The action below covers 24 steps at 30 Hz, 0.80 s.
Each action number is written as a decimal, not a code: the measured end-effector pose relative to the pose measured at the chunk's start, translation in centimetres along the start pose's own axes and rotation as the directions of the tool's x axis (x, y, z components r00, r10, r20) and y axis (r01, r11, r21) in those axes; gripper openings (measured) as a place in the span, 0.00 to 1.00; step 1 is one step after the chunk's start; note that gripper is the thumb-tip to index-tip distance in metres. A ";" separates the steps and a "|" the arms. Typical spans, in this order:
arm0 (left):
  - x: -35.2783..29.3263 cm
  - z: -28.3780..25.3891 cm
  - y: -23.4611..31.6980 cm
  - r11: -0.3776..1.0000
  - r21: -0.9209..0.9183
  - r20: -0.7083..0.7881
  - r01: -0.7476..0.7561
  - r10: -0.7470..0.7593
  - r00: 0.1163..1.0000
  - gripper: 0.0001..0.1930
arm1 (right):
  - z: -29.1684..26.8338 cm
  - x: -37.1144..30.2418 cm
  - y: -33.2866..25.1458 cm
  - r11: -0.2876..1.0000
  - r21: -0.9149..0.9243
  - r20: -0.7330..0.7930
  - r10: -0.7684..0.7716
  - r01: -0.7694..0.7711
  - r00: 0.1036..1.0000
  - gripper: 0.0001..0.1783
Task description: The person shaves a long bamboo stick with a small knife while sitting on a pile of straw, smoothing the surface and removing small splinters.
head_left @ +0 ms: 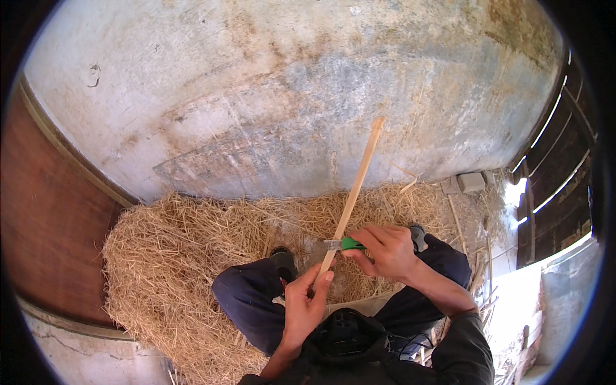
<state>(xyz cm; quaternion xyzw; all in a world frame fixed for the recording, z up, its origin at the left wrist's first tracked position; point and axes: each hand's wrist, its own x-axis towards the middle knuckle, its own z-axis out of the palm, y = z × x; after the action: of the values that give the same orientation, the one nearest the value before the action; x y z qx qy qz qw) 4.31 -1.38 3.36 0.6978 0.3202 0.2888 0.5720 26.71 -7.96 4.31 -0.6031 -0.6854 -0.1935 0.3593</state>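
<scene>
At lower centre, the left hand's (pixel 303 314) grip pinches a pale strip (pixel 359 179) slanting up to the upper centre; rightward, a green knife (pixel 352 244), blade across it, fills the right hand's (pixel 388 250) grip. Best keep the blade shallow, clear of the left fingers.

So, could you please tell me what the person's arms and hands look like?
The left hand and right hand wear no gloves, and no watch or bracelet shows on either wrist. A dark, creased sleeve covers the right upper arm, leaving the forearm bare.
</scene>
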 end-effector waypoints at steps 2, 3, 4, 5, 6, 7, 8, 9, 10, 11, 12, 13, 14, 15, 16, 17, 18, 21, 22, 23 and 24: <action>0.0 -0.1 -0.2 1.000 0.008 -0.006 -0.027 0.027 1.000 0.14 | -0.1 0.2 0.0 1.000 -0.002 -0.004 0.000 0.000 1.000 0.16; 0.0 -0.1 -0.2 0.999 0.021 -0.011 -0.037 0.037 0.999 0.14 | -0.1 0.3 0.0 1.000 -0.002 -0.009 0.000 0.000 1.000 0.16; 0.0 -0.1 -0.2 0.998 0.034 -0.016 -0.047 0.047 0.999 0.14 | -0.1 0.3 0.1 1.000 -0.003 -0.014 -0.001 0.001 1.000 0.16; -0.1 -0.1 -0.1 0.997 0.047 -0.020 -0.057 0.057 0.998 0.14 | -0.1 0.4 0.1 1.000 -0.003 -0.018 -0.001 0.001 1.000 0.16; -0.1 -0.2 -0.1 0.996 0.073 -0.023 -0.059 0.061 0.998 0.14 | -0.2 0.3 0.3 1.000 -0.005 -0.008 0.022 -0.022 1.000 0.15; -0.2 -0.3 -0.1 0.993 0.099 -0.026 -0.062 0.065 0.998 0.14 | -0.3 0.1 0.6 0.999 -0.007 0.003 0.046 -0.046 0.999 0.15; -0.3 -0.4 0.0 0.990 0.124 -0.028 -0.065 0.069 0.997 0.14 | -0.3 0.0 1.0 0.998 -0.010 0.014 0.069 -0.069 0.997 0.15; -0.5 -0.5 0.0 0.990 0.139 -0.013 -0.033 0.035 0.999 0.14 | -0.4 0.1 1.5 0.994 -0.014 -0.005 0.109 -0.109 0.994 0.14; -0.9 -0.7 0.1 0.988 0.154 0.001 -0.002 0.002 1.000 0.14 | -0.5 0.3 2.0 0.989 -0.017 -0.025 0.148 -0.149 0.989 0.14; -1.2 -0.8 0.0 0.985 0.170 0.014 0.029 -0.032 0.999 0.14 | -0.6 0.5 2.7 0.982 -0.020 -0.045 0.187 -0.188 0.981 0.14; -1.4 -0.8 -0.1 0.985 0.168 0.017 0.031 -0.034 0.999 0.14 | -0.8 0.7 3.3 0.977 -0.020 -0.070 0.212 -0.214 0.975 0.13; -1.5 -0.8 -0.4 0.985 0.167 0.020 0.033 -0.036 0.999 0.14 | -1.0 0.8 4.1 0.971 -0.020 -0.096 0.237 -0.240 0.967 0.13; -1.7 -0.8 -0.6 0.986 0.165 0.023 0.034 -0.039 0.999 0.14 | -1.2 0.9 4.7 0.964 -0.018 -0.122 0.262 -0.266 0.957 0.12; -1.9 -0.8 -0.8 0.984 0.177 0.027 0.030 -0.036 0.999 0.14 | -1.4 0.9 5.2 0.959 -0.022 -0.137 0.277 -0.282 0.951 0.12; -2.0 -0.9 -0.9 0.982 0.188 0.031 0.026 -0.033 0.999 0.13 | -1.6 1.0 5.6 0.954 -0.026 -0.152 0.292 -0.299 0.944 0.11; -2.2 -0.9 -1.0 0.980 0.199 0.036 0.022 -0.030 0.999 0.13 | -1.9 1.0 6.1 0.949 -0.030 -0.166 0.306 -0.315 0.937 0.11; -2.4 -1.1 -1.1 0.977 0.209 0.049 0.028 -0.040 0.998 0.13 | -2.2 1.1 6.6 0.935 -0.040 -0.172 0.341 -0.352 0.924 0.11; -2.9 -1.4 -1.2 0.975 0.216 0.074 0.043 -0.061 0.995 0.13 | -3.0 1.2 7.3 0.905 -0.057 -0.186 0.406 -0.422 0.895 0.10; -3.0 -1.4 -1.2 0.978 0.202 0.072 0.047 -0.062 0.995 0.13 | -3.1 1.2 7.3 0.906 -0.056 -0.186 0.404 -0.420 0.896 0.10; -3.1 -1.4 -1.2 0.981 0.188 0.070 0.050 -0.064 0.996 0.13 | -3.1 1.2 7.2 0.907 -0.054 -0.186 0.401 -0.417 0.897 0.10; -3.1 -1.5 -1.3 0.980 0.193 0.072 0.056 -0.071 0.995 0.13 | -3.2 1.3 7.1 0.896 -0.022 -0.147 0.436 -0.443 0.888 0.10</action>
<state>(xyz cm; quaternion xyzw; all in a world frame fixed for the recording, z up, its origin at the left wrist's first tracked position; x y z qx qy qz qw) 1.08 -2.70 2.28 0.7496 0.3457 0.2106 0.5236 34.34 -7.85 6.19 -0.7373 -0.4989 -0.1675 0.4236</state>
